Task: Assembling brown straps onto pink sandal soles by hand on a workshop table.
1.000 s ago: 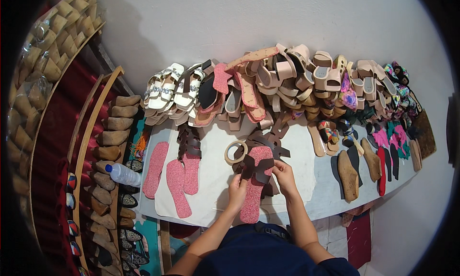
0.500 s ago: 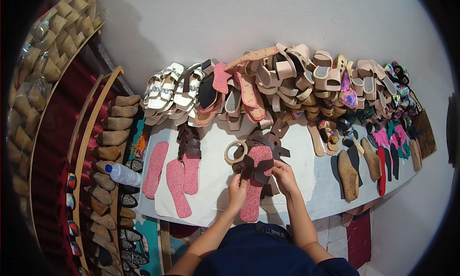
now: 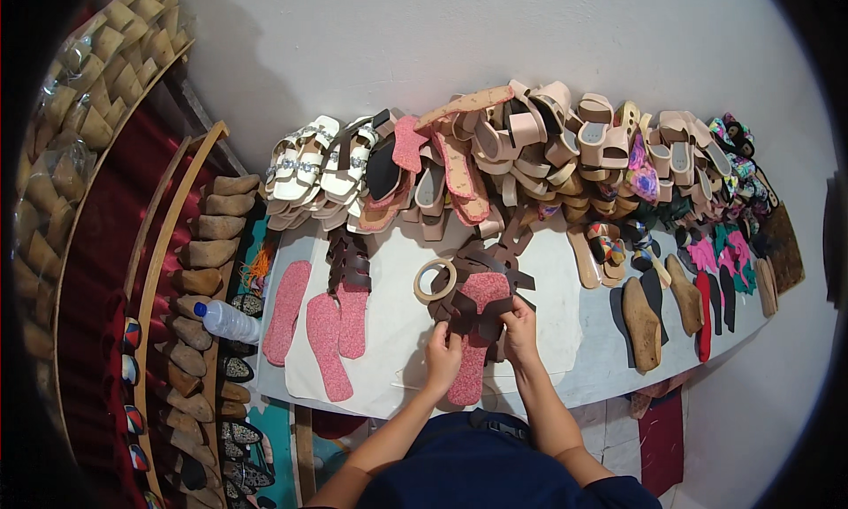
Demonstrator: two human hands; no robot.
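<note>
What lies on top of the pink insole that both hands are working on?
Dark brown strap pieces cross the upper half of the pink insole, pressed by the left hand and right hand. The insole's surface beneath them is hidden.

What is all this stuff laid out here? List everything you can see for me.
pink sole: one, pink, under both hands near the table's front edge
dark strap pieces: several, brown, lying across the pink sole
tape ring: one, tan, just left of the straps
spare soles: three, pink, left part of the table
table: one, pale top
sandal pile: many, white, beige and pink, along the wall
water bottle: one, clear with blue cap, left of the table
shoe lasts: many, brown, rack at left
left hand: on the sole's left edge
right hand: on the straps
</note>
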